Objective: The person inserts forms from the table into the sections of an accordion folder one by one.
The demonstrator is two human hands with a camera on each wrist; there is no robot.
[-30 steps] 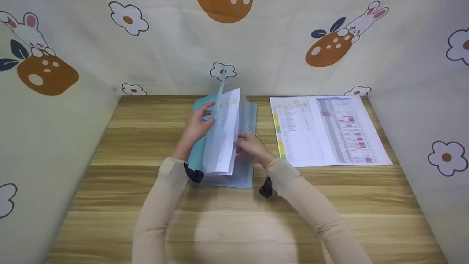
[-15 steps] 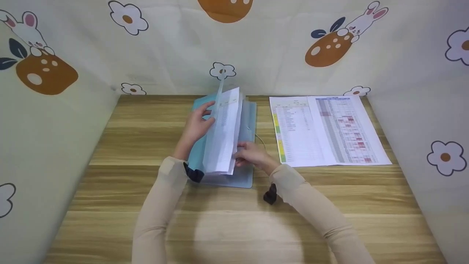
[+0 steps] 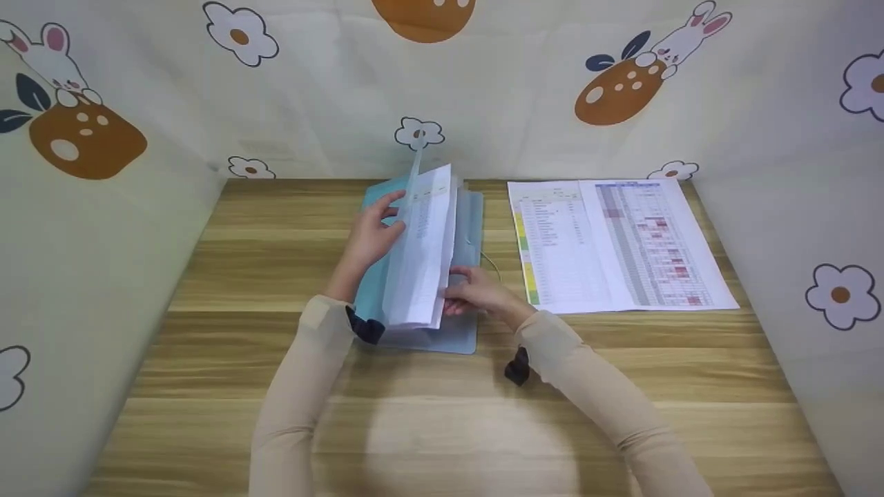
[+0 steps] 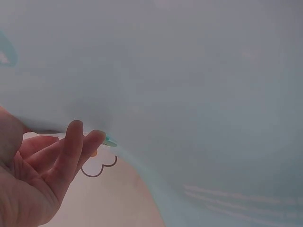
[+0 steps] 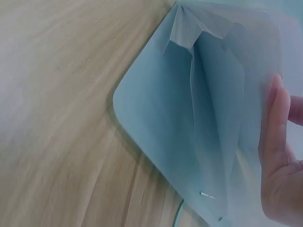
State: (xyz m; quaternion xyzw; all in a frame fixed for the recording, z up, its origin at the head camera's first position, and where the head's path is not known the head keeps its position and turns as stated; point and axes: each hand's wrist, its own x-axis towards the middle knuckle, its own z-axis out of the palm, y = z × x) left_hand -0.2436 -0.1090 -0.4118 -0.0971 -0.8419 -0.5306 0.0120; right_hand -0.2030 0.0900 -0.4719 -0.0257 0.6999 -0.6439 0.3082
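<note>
A pale blue expanding file folder (image 3: pixel 459 339) stands fanned out on the table, its cover raised. My left hand (image 3: pixel 373 235) holds the upright translucent cover near its edge; in the left wrist view the cover (image 4: pixel 203 94) fills most of the picture beside the bent fingers. A white printed sheet (image 3: pixel 429 241) leans upright among the pockets. At its right edge, my right hand (image 3: pixel 480 290) pinches the sheet, low down. In the right wrist view, translucent dividers (image 5: pixel 208 104) spread apart beside the right hand (image 5: pixel 279 175); part of its grip is hidden.
Two printed sheets (image 3: pixel 608 276) with tables lie flat on the wooden table (image 3: pixel 262 248), right of the folder. A thin elastic cord (image 3: pixel 492 264) loops from the folder's right side. Patterned cloth (image 3: pixel 324 83) borders the table at the back and sides.
My right hand has slid down along the sheet's edge, toward me, and its forearm has shifted right. A gap shows behind the sheet's right edge. The left hand stays in place.
</note>
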